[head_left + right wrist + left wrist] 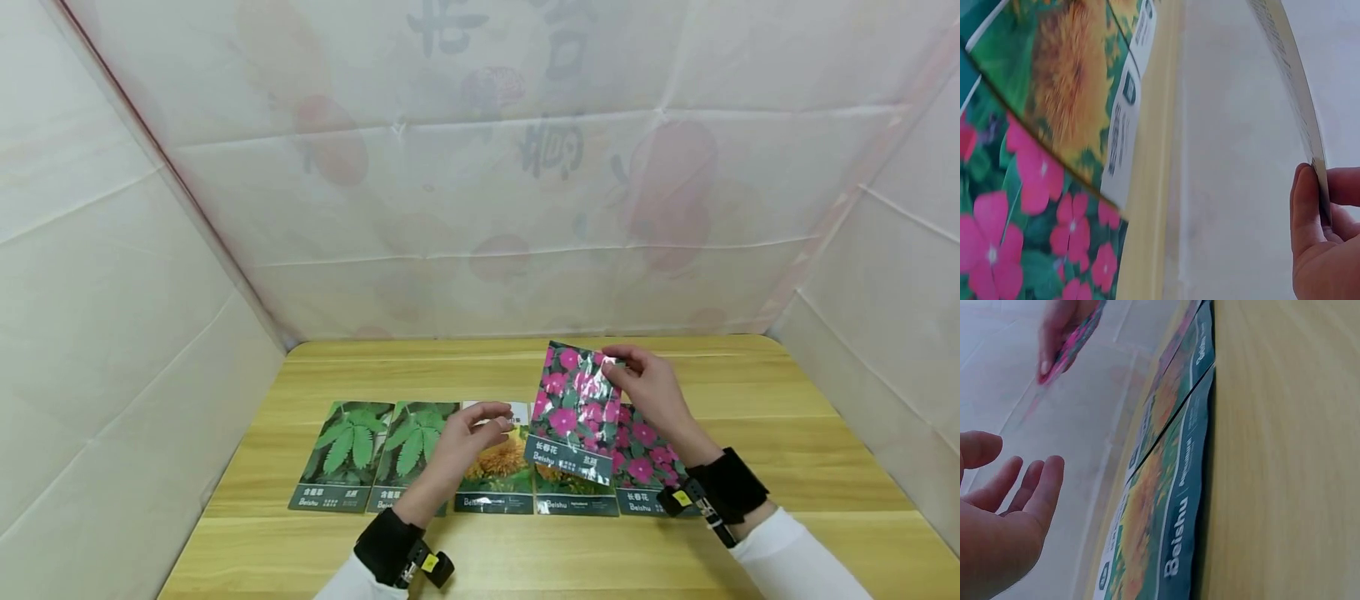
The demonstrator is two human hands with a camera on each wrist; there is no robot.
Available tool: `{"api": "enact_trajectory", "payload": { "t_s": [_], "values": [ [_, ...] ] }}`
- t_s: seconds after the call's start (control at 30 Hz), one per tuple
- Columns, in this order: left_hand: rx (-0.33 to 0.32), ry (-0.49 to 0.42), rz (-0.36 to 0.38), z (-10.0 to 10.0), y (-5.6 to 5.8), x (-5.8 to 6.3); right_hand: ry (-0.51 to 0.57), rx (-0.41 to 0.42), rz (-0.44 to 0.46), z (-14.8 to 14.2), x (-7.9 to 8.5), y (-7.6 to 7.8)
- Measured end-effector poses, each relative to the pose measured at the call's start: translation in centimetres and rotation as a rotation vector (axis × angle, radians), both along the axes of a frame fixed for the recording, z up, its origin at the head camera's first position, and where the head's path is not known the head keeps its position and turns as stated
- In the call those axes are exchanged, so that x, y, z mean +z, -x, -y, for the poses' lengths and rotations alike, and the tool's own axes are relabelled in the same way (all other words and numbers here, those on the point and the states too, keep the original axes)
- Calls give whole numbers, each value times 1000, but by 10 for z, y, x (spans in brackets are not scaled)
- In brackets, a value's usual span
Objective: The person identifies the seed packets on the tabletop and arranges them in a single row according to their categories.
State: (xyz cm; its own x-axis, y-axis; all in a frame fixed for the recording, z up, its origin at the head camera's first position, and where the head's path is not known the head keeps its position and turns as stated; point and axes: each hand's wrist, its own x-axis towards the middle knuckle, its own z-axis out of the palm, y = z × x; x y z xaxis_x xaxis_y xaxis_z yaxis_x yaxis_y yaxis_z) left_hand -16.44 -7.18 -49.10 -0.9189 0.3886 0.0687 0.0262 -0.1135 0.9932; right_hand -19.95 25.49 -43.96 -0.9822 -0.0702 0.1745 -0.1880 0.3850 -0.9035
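Note:
My right hand (660, 400) pinches a seed packet with pink flowers (573, 408) by its upper right corner. The packet is held up over the row, its printed front facing me, overlapping an orange-flower packet (585, 503) and a second pink-flower packet (647, 462). In the right wrist view, thumb and fingers grip the held packet (1300, 81) at its edge. Nothing is in my left hand (459, 450), whose fingers are loosely bent above another orange-flower packet (495, 479). The left wrist view shows this hand (1007, 534) apart from the packets.
Two green-leaf packets (341, 454) lie at the left end of the row, the second partly behind my left hand. All the lying packets form one side-by-side line on the wooden table (375, 367). Pale cloth walls (450, 208) enclose the table at back and sides.

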Motion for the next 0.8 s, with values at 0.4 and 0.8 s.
{"api": "enact_trajectory", "payload": {
  "t_s": [0.4, 0.8],
  "values": [
    [15, 103, 108, -14, -11, 33, -5, 26, 31, 30, 27, -15],
    [39, 122, 96, -17, -12, 30, 49, 38, 13, 32, 17, -14]
  ]
}}
